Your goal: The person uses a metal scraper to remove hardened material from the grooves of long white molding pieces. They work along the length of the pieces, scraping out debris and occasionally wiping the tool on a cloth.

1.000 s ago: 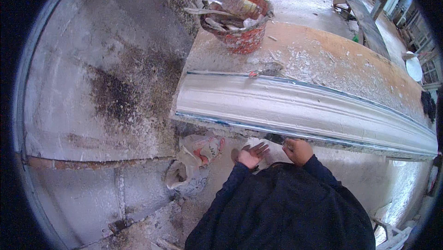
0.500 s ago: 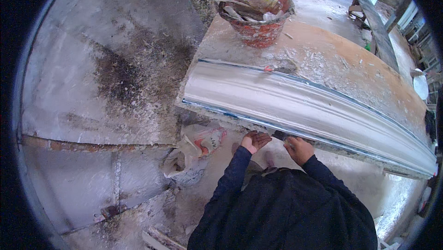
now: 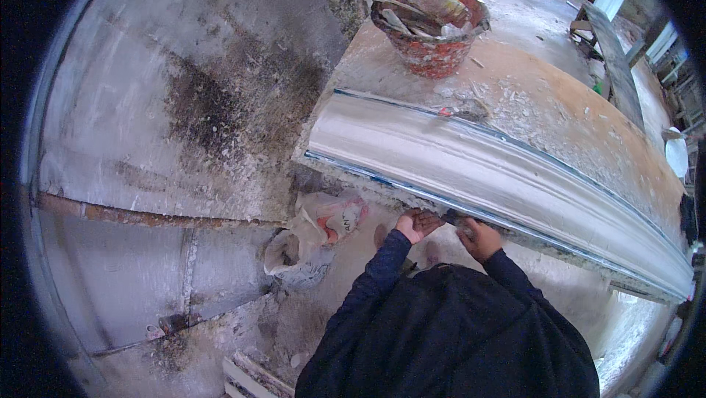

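A long white moulding strip (image 3: 456,155) with stepped ridges and dark blue edges lies in front of me along the board. Just below its near edge, my left hand (image 3: 418,224) is open, palm up, with its fingers stretched to the right. My right hand (image 3: 482,239) is closed on a small dark flat tool (image 3: 451,217), whose end points toward my left fingertips. Its exact kind is too small to make out, and my right fingers partly cover it.
On the board (image 3: 537,74), beyond the moulding, stands a red bucket (image 3: 435,56) holding a plastic bottle and sticks. White scraps litter the board. A whitish sack (image 3: 294,251) is at my left, below a stained tabletop (image 3: 110,155). A wooden bench (image 3: 618,67) stands far right.
The whole view has shifted, so the bucket and moulding sit farther right in it. My hands have drawn closer together, the dark tool now near my left fingers.
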Demonstrator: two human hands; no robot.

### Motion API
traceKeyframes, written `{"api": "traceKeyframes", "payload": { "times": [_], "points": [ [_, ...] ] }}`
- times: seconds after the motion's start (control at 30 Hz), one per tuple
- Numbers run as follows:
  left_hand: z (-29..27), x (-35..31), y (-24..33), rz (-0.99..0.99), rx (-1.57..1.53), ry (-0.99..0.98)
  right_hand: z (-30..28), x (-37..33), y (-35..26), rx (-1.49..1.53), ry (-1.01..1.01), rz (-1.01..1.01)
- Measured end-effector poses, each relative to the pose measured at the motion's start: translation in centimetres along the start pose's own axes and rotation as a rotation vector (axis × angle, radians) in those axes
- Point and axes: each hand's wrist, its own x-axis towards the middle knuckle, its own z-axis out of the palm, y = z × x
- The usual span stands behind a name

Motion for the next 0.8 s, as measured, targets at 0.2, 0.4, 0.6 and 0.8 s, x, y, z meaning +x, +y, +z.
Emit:
{"api": "traceKeyframes", "payload": {
  "times": [0.2, 0.4, 0.6, 0.8],
  "points": [
    [0.7, -1.9, 2.0, 0.056, -0.001, 0.120, -1.1, 0.1, -1.5, -0.025, -0.035, 0.032],
    [-1.8, -0.7, 2.5, 0.039, -0.051, -0.127, -0.7, -0.2, -2.8, -0.070, 0.030, -0.022],
    [-2.4, -0.7, 2.2, -0.146, -0.071, -0.184, -2.0, -1.2, -4.0, -0.168, 0.040, -0.151],
    [0.0, -3.1, 0.1, 0.011, -0.169, -0.079, -2.9, -1.6, -5.8, -0.190, 0.063, -0.209]
  ]
}}
